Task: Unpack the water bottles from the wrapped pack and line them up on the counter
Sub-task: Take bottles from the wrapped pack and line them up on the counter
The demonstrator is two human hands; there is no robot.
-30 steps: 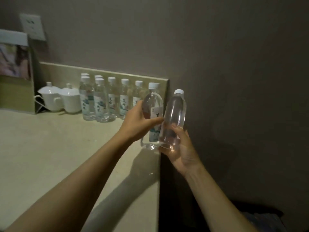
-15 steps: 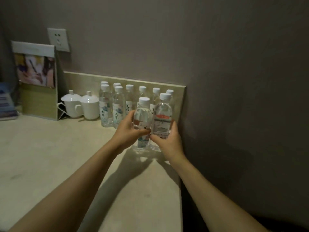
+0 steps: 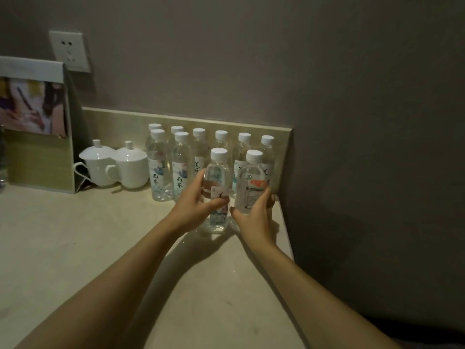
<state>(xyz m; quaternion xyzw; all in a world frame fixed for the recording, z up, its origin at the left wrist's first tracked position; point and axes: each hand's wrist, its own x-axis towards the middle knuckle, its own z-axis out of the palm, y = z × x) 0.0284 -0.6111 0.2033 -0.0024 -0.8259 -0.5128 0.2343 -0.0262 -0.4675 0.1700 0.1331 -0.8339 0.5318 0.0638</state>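
Bottles of water stand on the pale desk (image 3: 75,248) near its far right corner, all clear with white caps. 2 of them are in front: the left hand (image 3: 193,207) is curled round the left front bottle (image 3: 217,187), thumb across its label and fingers behind it, and the right hand (image 3: 254,212) is wrapped round the lower part of the right front bottle (image 3: 251,182), whose label shows an orange patch and dark print. Both front bottles are upright and just beside each other; the left one's base sits on the desk, while the base of the right one is hidden behind the hand, so I cannot tell whether it touches the surface.

Behind them, 8 more bottles (image 3: 181,165) stand upright against the low beige backsplash (image 3: 120,122): 6 in a back row and 2 set in front at the row's left end. Their labels carry blue artwork and dark characters.

Left of the bottles, 2 white lidded cups (image 3: 115,165) sit touching each other. Further left, a standing display card (image 3: 35,122) with a blurred picture leans on its prop. A white wall socket (image 3: 69,50) is fixed to the grey wall above it.
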